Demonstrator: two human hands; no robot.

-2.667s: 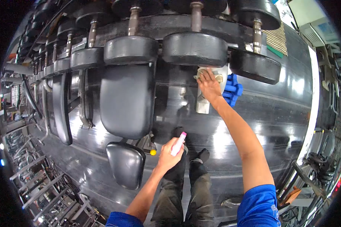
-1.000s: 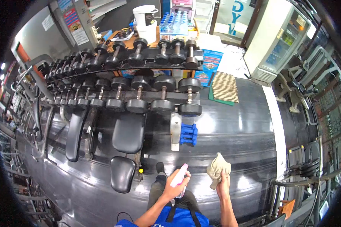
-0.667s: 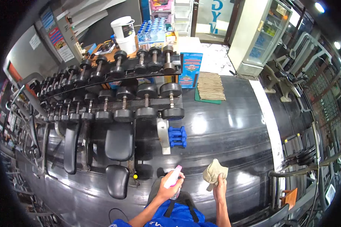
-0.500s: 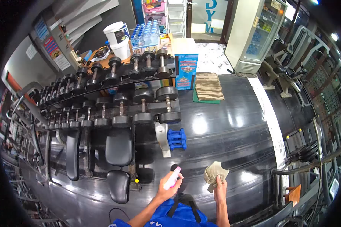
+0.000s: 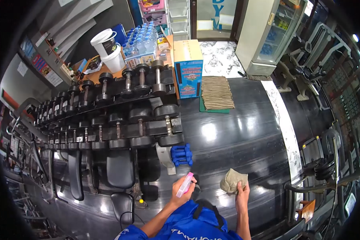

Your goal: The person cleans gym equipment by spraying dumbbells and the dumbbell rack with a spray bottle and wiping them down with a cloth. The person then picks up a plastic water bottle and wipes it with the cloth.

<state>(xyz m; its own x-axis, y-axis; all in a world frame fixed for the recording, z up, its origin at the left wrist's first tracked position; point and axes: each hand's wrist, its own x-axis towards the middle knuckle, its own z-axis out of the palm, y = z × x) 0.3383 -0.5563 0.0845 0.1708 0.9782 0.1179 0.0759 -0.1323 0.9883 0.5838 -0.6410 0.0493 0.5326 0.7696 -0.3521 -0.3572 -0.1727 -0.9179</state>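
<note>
My left hand (image 5: 181,193) is closed round a small clear bottle with a pink top (image 5: 185,185), tilted with its pink end up and away from me. In my right hand (image 5: 241,196) is a crumpled greenish-grey cloth (image 5: 233,181), pinched at its lower right corner so the rest bunches up above my fingers. Both hands are in front of my blue top, over the dark floor, with a gap between them. What the bottle contains cannot be made out.
Ahead on the left stands a two-tier dumbbell rack (image 5: 148,116), with small blue dumbbells (image 5: 182,155) on the floor by its end. A black bench (image 5: 121,169) is below it. Further off are a blue carton (image 5: 188,78), a striped mat (image 5: 217,93) and a drinks fridge (image 5: 268,44). Gym machines line the right.
My view has shifted, bringing the rack slightly closer and further left. The cloth has moved a little right and up and is turned differently. Both hands keep their hold.
</note>
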